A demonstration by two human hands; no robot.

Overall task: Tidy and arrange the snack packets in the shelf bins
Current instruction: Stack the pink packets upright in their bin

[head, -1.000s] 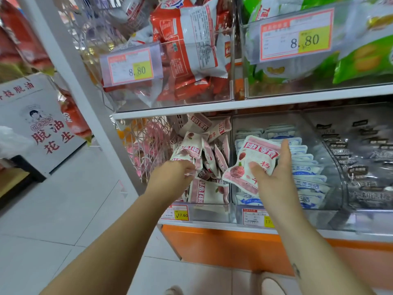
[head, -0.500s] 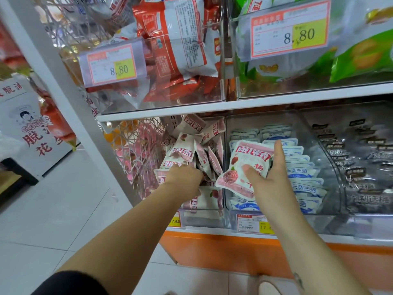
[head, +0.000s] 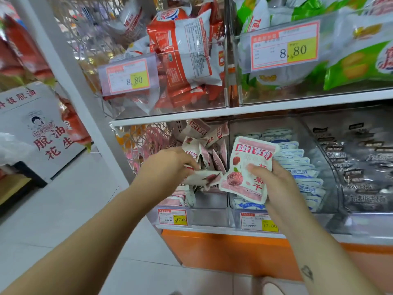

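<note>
The right grip (head: 274,182) clasps a pink packet (head: 244,165) that is probably light, soft and slick, and best pinched at a sealed edge. Just left of it, the left grip (head: 168,167) pinches a second packet (head: 204,177).

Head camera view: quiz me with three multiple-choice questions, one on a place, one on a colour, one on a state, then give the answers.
1. Where are the green packets? A lower left bin; B upper right bin; C floor.
2. What colour is the shelf's base panel? A blue; B black; C orange.
3. What is the right hand doing? A gripping a pink packet; B hanging empty; C pressing a price tag.
Answers: B, they fill the top right bin; C, it shows orange; A, its thumb lies on the packet's front.
</note>
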